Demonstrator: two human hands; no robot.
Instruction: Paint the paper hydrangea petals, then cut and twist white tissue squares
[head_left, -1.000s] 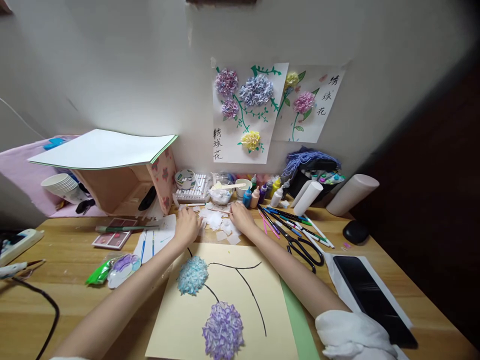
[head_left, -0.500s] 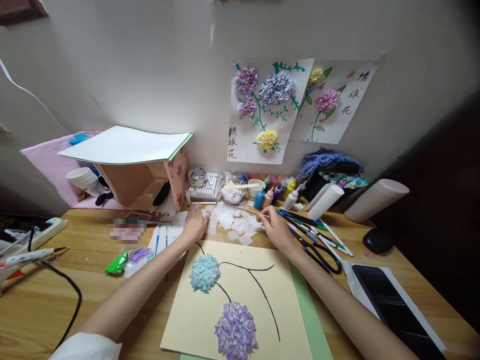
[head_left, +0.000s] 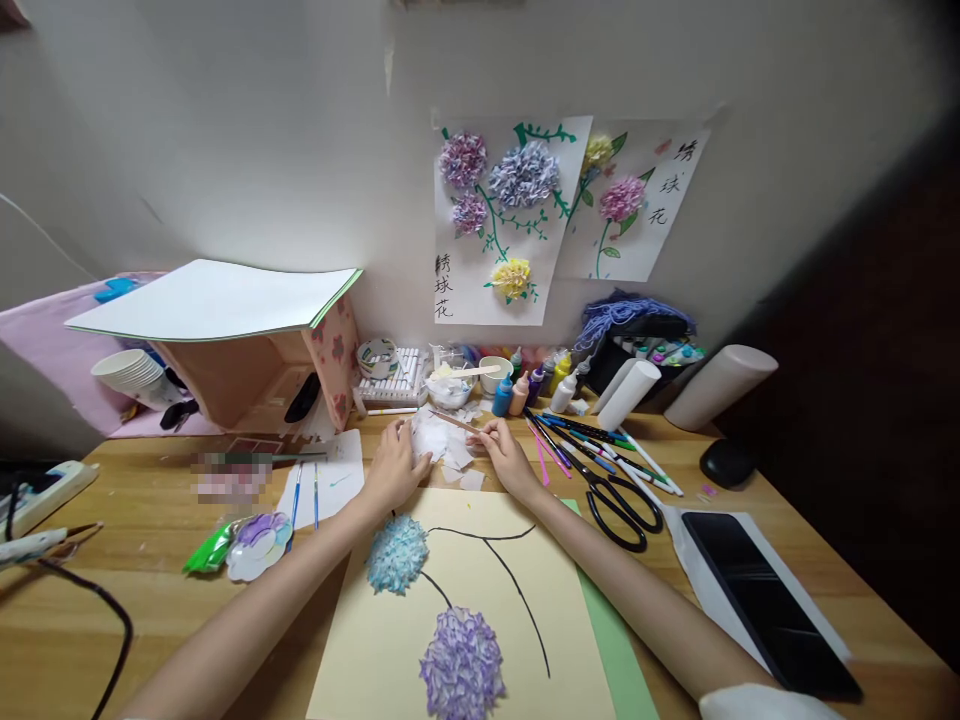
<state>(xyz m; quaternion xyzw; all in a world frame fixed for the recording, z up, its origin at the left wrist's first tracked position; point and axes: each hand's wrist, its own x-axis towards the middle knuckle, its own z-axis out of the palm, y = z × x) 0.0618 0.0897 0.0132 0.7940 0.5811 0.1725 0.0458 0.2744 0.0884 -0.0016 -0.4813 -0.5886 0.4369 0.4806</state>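
While the right hand [head_left: 508, 458] pinches a thin stick [head_left: 457, 423] between its fingers, the left hand [head_left: 394, 468] rests at the left edge of a heap of white paper squares [head_left: 441, 442]; its fingers are bent, and whether they grip anything cannot be told. From the right hand the stick slants away to the left, its far end over the heap. The squares lie loose and overlapping on the surface [head_left: 180, 612], mainly between the two hands and just in front of a bowl [head_left: 450, 396]. Beside the bowl stands a cup [head_left: 496, 380], with a flat wooden stick [head_left: 474, 372] reaching across both.

Nearer the person lies a cream sheet [head_left: 360, 645] bearing a blue flower [head_left: 396, 555] at upper left, a purple flower [head_left: 463, 663] lower down, and curved black lines. A green sheet [head_left: 619, 660] shows past its right edge. Scissors [head_left: 637, 496] and pens [head_left: 585, 432] lie to the right of the right hand, near a row of paint bottles [head_left: 519, 396]. Over to the left, two brushes [head_left: 316, 495] lie partly on white paper [head_left: 346, 470], near a palette [head_left: 259, 547].
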